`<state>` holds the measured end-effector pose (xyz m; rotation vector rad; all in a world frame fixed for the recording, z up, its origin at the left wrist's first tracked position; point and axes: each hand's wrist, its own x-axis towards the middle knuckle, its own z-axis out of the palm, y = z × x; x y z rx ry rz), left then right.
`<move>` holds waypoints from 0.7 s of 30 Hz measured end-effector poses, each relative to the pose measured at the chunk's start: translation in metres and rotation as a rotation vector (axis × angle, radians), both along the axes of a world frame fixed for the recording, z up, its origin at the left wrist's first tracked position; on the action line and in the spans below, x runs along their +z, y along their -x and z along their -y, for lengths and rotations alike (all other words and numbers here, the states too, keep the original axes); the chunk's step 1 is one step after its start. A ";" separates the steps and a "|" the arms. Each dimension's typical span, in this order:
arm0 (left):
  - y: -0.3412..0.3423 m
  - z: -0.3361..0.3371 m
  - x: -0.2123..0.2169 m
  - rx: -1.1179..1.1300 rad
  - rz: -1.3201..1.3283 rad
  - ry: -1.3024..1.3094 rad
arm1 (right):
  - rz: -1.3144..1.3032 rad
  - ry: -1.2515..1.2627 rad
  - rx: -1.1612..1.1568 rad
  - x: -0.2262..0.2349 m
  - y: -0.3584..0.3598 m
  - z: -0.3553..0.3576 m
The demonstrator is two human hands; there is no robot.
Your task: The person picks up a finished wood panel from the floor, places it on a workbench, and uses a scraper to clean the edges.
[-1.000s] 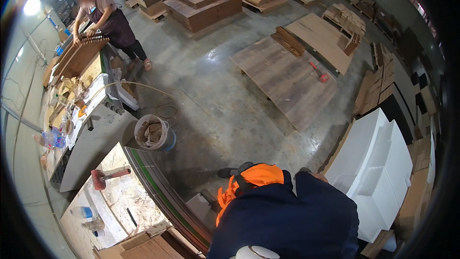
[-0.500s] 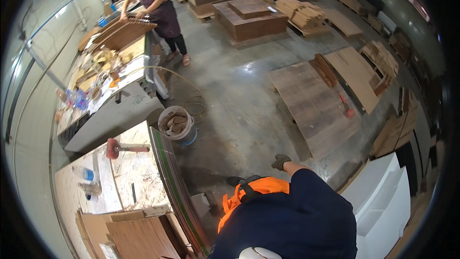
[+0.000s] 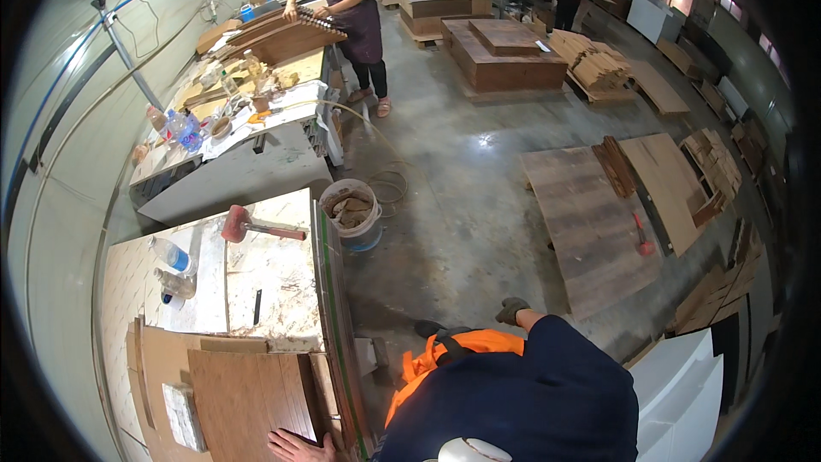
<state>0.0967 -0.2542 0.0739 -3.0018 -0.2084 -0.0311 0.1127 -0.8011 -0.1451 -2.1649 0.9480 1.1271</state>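
My bare left hand [image 3: 301, 447] lies at the lower edge of the view, fingers spread on the near end of a brown wood-grain panel [image 3: 248, 398]. A small block wrapped in white and grey [image 3: 182, 417] rests just left of that panel, on a tan board [image 3: 152, 376]. Out over the floor on the right, my right hand [image 3: 513, 310] wears a dark work glove. Its fingers look loosely curled, and I see nothing in them.
On the left bench are a red-headed mallet [image 3: 235, 224], a plastic bottle [image 3: 171, 254] and a dark strip [image 3: 257, 306]. A bucket [image 3: 352, 210] stands beyond its corner. A person [image 3: 359, 13] works at the far bench. Low boards [image 3: 590, 231] lie at right, holding another red mallet [image 3: 643, 235].
My view has shifted, so the benches sit further right. My left hand has come into sight on the brown panel, and the wrapped block now shows more fully. My right arm stays extended.
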 end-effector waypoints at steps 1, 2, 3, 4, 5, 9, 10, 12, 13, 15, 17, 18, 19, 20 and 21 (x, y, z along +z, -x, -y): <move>0.000 0.001 0.001 0.006 -0.012 0.007 | 0.049 0.028 0.025 -0.005 0.001 -0.003; 0.000 0.003 0.003 0.011 -0.021 0.015 | 0.101 0.056 0.049 -0.010 0.005 -0.009; -0.001 0.005 0.005 0.016 -0.041 0.030 | 0.153 0.084 0.074 -0.013 0.005 -0.012; -0.001 0.004 0.005 0.014 -0.038 0.042 | 0.147 0.063 0.076 -0.015 0.004 -0.014; 0.001 0.004 0.005 0.017 -0.037 0.051 | 0.138 0.038 0.081 -0.008 0.003 -0.019; 0.000 0.008 0.012 0.012 -0.038 0.077 | 0.084 0.010 0.085 -0.007 0.003 -0.026; 0.000 0.009 0.013 0.002 -0.036 0.080 | 0.062 0.013 0.088 -0.008 0.004 -0.023; -0.001 0.008 0.014 0.003 -0.056 0.052 | 0.056 0.007 0.092 -0.017 0.005 -0.017; -0.001 0.008 0.013 0.007 -0.058 0.046 | 0.053 0.005 0.092 -0.021 0.005 -0.014; -0.001 0.007 0.013 0.015 -0.054 0.039 | 0.049 0.016 0.116 -0.017 -0.001 -0.014; 0.000 0.006 0.011 0.017 -0.041 0.042 | 0.051 0.015 0.116 -0.013 -0.005 -0.015; 0.000 0.006 0.010 0.022 -0.043 0.031 | 0.054 0.009 0.105 -0.011 -0.007 -0.016; 0.000 0.006 0.010 0.028 -0.046 0.020 | 0.057 0.002 0.094 -0.010 -0.009 -0.017; -0.001 0.007 0.009 0.033 -0.049 0.011 | 0.057 -0.009 0.088 -0.011 -0.009 -0.017; -0.001 0.007 0.009 0.034 -0.051 0.016 | 0.056 -0.020 0.083 -0.013 -0.009 -0.018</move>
